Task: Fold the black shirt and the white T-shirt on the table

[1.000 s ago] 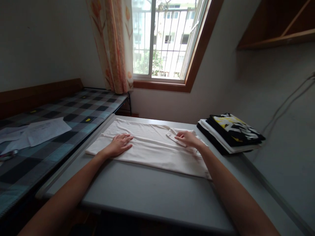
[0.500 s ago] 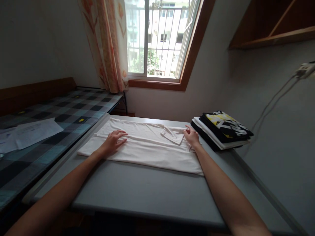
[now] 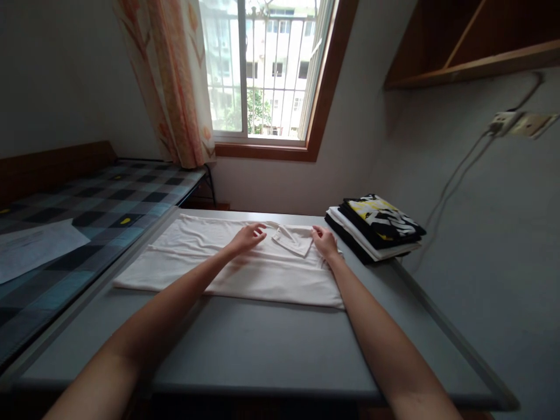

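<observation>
From the head camera, a white garment lies spread flat across the grey bench, its long side running left to right, with a small sleeve flap folded back on top near its far right end. The left hand rests on the cloth just left of that flap, fingers loosely extended and lying on the fabric, closed on nothing. The right hand sits at the flap's right edge, fingers curled with the tips touching the cloth; whether they pinch the fabric cannot be told. Both forearms reach in from the near edge of the bench.

Just right of the garment, at the far right of the bench, stands a stack of folded clothes, black and white layers topped by a black, white and yellow patterned piece. To the left of the bench is a bed with a checked cover, a sheet of paper lying on it. Behind are a window, a floral curtain, a wooden shelf and a wall socket with a cable.
</observation>
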A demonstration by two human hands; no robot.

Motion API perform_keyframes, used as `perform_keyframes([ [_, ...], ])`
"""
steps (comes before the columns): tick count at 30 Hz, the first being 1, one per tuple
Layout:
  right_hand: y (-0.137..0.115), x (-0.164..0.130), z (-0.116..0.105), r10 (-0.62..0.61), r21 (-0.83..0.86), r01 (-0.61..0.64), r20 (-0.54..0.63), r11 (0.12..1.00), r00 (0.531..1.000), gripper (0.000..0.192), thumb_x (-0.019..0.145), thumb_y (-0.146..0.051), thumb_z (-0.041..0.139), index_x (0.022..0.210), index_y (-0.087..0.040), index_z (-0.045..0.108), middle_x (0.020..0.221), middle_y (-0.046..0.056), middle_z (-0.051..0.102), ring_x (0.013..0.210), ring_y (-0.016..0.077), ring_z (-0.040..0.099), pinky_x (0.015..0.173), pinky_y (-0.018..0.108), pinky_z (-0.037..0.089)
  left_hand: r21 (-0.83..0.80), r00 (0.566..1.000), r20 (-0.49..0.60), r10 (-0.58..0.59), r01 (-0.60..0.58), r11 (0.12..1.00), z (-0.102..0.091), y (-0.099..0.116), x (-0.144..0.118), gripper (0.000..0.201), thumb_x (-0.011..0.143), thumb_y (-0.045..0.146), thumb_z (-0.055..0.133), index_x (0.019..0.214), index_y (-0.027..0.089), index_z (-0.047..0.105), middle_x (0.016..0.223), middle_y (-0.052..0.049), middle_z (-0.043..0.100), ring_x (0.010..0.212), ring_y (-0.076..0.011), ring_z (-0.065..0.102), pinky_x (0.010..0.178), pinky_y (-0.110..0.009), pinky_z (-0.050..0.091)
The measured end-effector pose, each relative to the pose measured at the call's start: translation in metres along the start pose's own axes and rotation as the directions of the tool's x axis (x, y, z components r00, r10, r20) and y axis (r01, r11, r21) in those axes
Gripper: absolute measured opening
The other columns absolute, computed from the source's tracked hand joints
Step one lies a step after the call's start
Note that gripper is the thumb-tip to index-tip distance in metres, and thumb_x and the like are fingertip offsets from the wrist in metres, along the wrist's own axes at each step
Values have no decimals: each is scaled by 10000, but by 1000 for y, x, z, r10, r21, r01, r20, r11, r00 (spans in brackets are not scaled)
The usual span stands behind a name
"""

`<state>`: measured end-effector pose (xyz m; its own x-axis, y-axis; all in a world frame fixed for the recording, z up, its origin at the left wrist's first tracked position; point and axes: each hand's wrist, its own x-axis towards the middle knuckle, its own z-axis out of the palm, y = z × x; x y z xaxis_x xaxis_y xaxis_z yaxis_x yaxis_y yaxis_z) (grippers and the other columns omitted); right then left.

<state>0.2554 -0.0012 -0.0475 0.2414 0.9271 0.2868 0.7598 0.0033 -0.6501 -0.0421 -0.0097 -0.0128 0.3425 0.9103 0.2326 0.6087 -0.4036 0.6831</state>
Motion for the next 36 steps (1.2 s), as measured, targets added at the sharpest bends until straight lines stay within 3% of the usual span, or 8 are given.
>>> perform_keyframes([
  [4,5,2,5,-52,94,57,-51,994,997,399,873,-289,501,1168,-98,690,1164,164,687,945,212,672,899,306,499,-143,982,-22,-185,180,973,26,10,40,334,847,297,604,1131,131,663,991,-107,721,853,-201,672,762,-290,523],
  [8,8,2,7,-65,44,65,-8,997,998,407,877,-306,516,1225,-165,674,1099,109,720,940,217,674,899,329,500,-251,946,-36,-323,304,919,44,16,65,321,818,253,615,1100,109,667,916,-107,724,755,-172,666,643,-236,500],
  [13,7,0,8,-108,-56,106,-22,993,994,384,904,-339,493,1195,-183,688,1247,118,661,1179,249,587,1019,356,432,-246,948,-61,-313,290,925,59,22,73,240,807,210,605,995,111,717,887,-86,737,788,-179,678,687,-242,505],
  [20,-6,-7,3,-91,-191,98,44,977,995,521,909,-281,460,1404,-125,516,1390,166,533,1238,254,520,1021,346,406,-129,939,-177,-294,274,953,69,24,62,272,819,249,642,1072,194,725,1041,-73,747,1003,-218,670,904,-324,465],
  [25,-17,-18,-4,-51,-429,99,121,898,991,514,935,-323,432,1426,-181,488,1434,138,507,1254,303,458,1025,441,355,140,958,-213,-192,224,964,70,22,56,306,822,248,629,1118,251,707,1166,-70,715,1186,-268,581,1019,-408,370],
  [28,-19,-20,-7,-18,-497,83,134,864,991,503,951,-366,408,1413,-188,492,1444,131,497,1271,298,434,1035,444,335,276,973,-203,-107,162,947,71,20,54,283,867,251,574,1125,252,691,1211,-80,693,1253,-270,532,1021,-430,353],
  [36,-19,-23,-7,9,-516,38,88,856,996,480,944,-395,415,1346,-166,541,1422,141,504,1265,313,417,1038,440,315,334,986,-151,-74,122,935,72,22,51,314,945,195,431,1167,250,646,1292,-84,647,1410,-247,370,1069,-448,302],
])
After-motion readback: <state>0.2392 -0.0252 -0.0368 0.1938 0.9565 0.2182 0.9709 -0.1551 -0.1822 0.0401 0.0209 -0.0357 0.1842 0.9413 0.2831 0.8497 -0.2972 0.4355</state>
